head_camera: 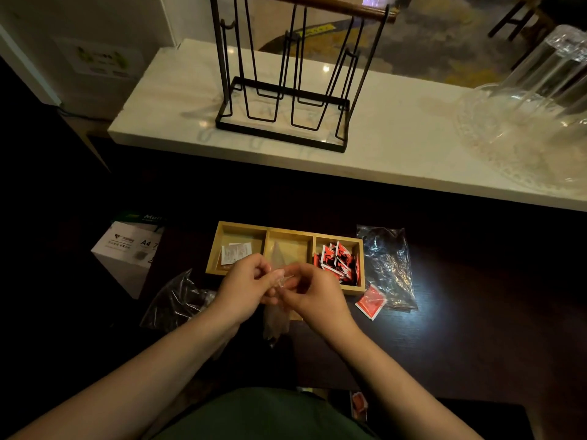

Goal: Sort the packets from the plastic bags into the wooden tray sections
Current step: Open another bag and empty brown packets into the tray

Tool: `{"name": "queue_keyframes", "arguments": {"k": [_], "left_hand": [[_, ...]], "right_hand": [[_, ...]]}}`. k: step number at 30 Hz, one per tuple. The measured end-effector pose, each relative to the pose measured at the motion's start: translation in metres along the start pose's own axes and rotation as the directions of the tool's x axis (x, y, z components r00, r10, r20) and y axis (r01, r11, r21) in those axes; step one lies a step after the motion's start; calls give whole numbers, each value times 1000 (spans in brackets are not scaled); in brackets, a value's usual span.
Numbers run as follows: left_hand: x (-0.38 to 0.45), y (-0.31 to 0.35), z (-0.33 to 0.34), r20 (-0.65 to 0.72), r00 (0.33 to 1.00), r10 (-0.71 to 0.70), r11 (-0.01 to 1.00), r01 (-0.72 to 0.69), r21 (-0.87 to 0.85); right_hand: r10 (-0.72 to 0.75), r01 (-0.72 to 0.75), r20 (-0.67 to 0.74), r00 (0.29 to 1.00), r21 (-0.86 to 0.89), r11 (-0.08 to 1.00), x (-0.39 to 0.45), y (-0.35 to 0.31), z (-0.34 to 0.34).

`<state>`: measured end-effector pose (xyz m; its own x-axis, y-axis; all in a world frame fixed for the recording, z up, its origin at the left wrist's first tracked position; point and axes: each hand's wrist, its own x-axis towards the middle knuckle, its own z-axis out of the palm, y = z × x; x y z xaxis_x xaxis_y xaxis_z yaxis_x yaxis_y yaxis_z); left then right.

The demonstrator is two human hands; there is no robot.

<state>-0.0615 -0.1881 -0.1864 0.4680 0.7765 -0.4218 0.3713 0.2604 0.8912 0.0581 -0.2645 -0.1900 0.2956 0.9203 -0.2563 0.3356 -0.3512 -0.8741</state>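
Head view, tray: the wooden tray [236, 226] sits on the dark bench [460, 312] and has three sections side by side.
Right section: it holds a heap of red packets [336, 260], so this sort looks mostly done.
Left section: a few white packets [235, 251] lie in it.
Middle section: only bare wood and the clear film in front of it show; whether any packet lies there I cannot tell.
Left hand: the left hand [246, 289] pinches the top of a small clear bag [275, 322] that hangs over the tray's near edge.
Right hand: the right hand [313, 292] pinches the same bag top, fingers curled, seemingly pulling it open.
Bag contents: too dim to tell.
Stray packet: one red packet [370, 302] lies on the bench just beside the tray's right end, not yet sorted.
Other bags: a crumpled bag [386, 265] lies right of the tray and looks emptied; another bag [176, 301] lies left of it, contents unclear.
Progress: judged past the halfway mark; the held bag and the stray are left.
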Motion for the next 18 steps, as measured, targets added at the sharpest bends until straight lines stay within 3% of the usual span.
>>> {"name": "queue_keyframes", "arguments": {"k": [6, 9, 12, 16, 18], "left_hand": [[-13, 3, 4, -51, 998, -42, 985, 33, -170], [-15, 2, 13, -75, 997, -24, 990, 14, -140], [-15, 4, 19, -73, 997, -30, 989, 19, -147], [-12, 1, 16, -40, 998, -53, 987, 46, -154], [-11, -3, 13, -11, 998, -63, 986, 61, -156]], "right_hand": [[-20, 21, -11, 1000, 27, 999, -9, 0, -9], [-37, 38, -19, 999, 44, 998, -9, 1, -5], [44, -41, -25, 999, 118, 992, -7, 2, 2], [-12, 12, -74, 997, 1, 1000, -6, 2, 3], [4, -2, -86, 996, 23, 1000, -6, 3, 1]]}}
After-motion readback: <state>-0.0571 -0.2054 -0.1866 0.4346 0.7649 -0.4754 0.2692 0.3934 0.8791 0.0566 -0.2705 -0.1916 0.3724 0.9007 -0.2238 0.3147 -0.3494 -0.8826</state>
